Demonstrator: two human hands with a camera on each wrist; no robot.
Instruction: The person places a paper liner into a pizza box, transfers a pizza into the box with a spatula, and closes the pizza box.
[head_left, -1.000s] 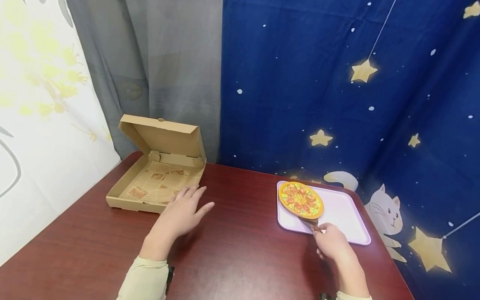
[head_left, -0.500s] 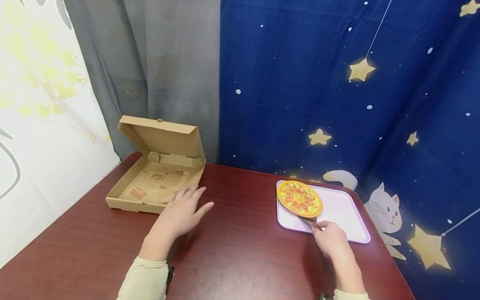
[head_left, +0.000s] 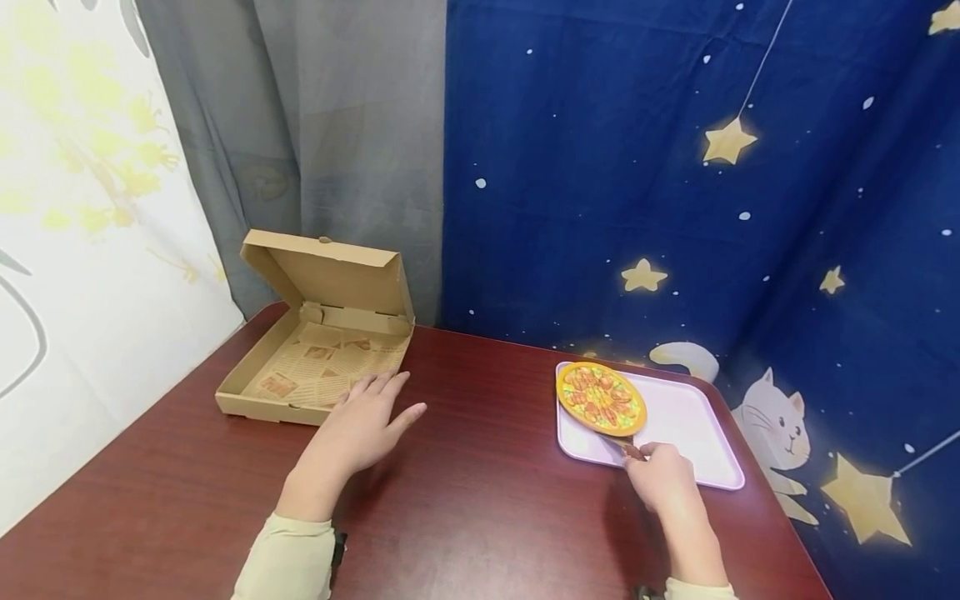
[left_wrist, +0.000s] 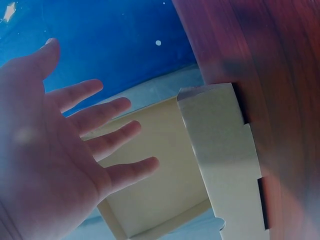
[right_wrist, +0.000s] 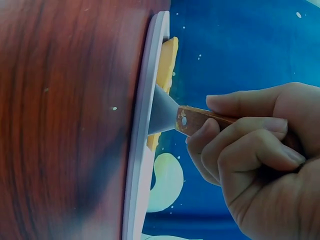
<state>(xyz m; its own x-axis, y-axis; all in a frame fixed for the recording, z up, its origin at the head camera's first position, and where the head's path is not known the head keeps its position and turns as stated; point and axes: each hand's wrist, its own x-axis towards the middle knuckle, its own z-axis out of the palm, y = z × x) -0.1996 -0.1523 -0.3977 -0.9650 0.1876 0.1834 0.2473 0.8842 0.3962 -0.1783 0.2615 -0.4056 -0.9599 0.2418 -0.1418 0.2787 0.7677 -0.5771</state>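
Note:
My right hand (head_left: pixel 663 477) grips the wooden handle of a spatula (right_wrist: pixel 192 119), fingers curled round it. The metal blade runs under the near edge of a round pizza (head_left: pixel 602 398) with an orange rim, which lies over the left part of a pale lilac tray (head_left: pixel 693 425). Most of the blade is hidden beneath the pizza. My left hand (head_left: pixel 360 425) holds nothing; its fingers are straight and spread, over the near right corner of an opened cardboard pizza box (head_left: pixel 262 407). Printed paper (head_left: pixel 322 360) lines the box, and its lid (head_left: pixel 330 275) stands raised.
Everything stands on a dark red wooden table (head_left: pixel 480 467). A grey curtain (head_left: pixel 367 125) and a blue star-patterned curtain (head_left: pixel 570 167) hang behind it. The tray sits close to the table's right edge, the box toward the back left.
The spatula and my right hand have shifted very slightly; the pizza stays on the tray above the blade. My left hand holds its place by the box.

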